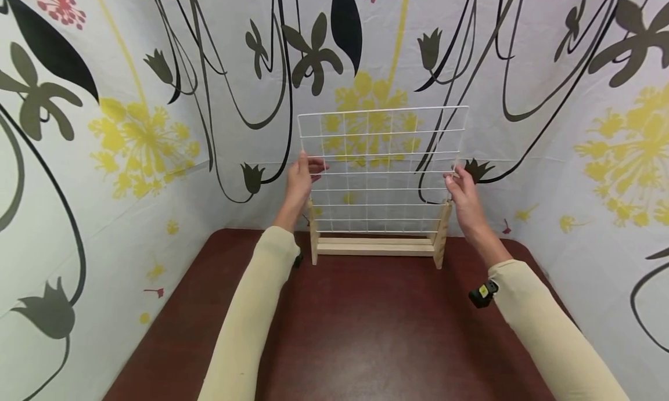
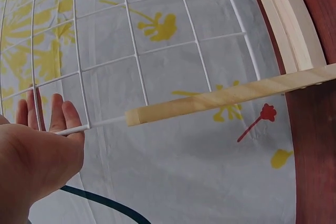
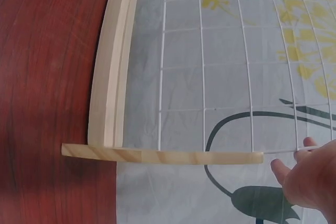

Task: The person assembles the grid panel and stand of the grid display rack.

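Observation:
A white wire grid panel (image 1: pixel 376 173) stands upright between the two side posts of a pale wooden stand (image 1: pixel 376 249). At its left edge my left hand (image 1: pixel 299 183) grips the wire, above the left post (image 1: pixel 313 235); the left wrist view shows the fingers (image 2: pixel 73 113) reaching behind the mesh. My right hand (image 1: pixel 466 203) pinches the opposite edge wire, a little above the right post (image 1: pixel 442 235). In the right wrist view, this edge wire runs from the post end (image 3: pixel 256 158) into the fingers. The grid's lower part sits within the wooden frame.
The stand is near the back of a dark reddish-brown table (image 1: pixel 387 325). Behind it and at both sides hangs a white cloth (image 1: pixel 225 58) with flower prints. A small black device (image 1: pixel 482 294) is worn at the right wrist, over a cream sleeve (image 1: pixel 549 320).

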Demonstrator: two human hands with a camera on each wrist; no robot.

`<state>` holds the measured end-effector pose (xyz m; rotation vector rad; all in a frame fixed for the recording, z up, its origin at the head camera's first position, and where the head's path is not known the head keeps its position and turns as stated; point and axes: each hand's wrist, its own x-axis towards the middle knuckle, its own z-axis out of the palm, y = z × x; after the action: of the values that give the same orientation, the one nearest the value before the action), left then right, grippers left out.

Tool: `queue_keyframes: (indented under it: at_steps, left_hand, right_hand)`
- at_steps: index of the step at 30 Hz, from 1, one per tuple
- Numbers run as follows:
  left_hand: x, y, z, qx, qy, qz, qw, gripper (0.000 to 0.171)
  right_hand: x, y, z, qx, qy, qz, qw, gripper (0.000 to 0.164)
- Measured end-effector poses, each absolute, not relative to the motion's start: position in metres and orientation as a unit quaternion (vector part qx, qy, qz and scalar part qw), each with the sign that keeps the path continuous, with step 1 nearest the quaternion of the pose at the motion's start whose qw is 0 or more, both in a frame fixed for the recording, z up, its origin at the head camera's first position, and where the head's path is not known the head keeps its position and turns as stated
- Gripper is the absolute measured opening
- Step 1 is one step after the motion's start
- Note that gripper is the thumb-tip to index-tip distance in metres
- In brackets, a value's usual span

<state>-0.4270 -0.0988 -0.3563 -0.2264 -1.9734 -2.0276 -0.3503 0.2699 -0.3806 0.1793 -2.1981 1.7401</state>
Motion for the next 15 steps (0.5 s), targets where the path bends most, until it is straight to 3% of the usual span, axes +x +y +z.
queue_keyframes:
  at_steps: [15]
  left_hand:
    - [-0.427, -0.099, -0.362, -0.092, -0.681, -0.71, 0.155, 0.066]
  right_hand:
    - [-0.354, 0.268, -0.392, 0.067, -0.757, 0.626, 0.171, 0.064]
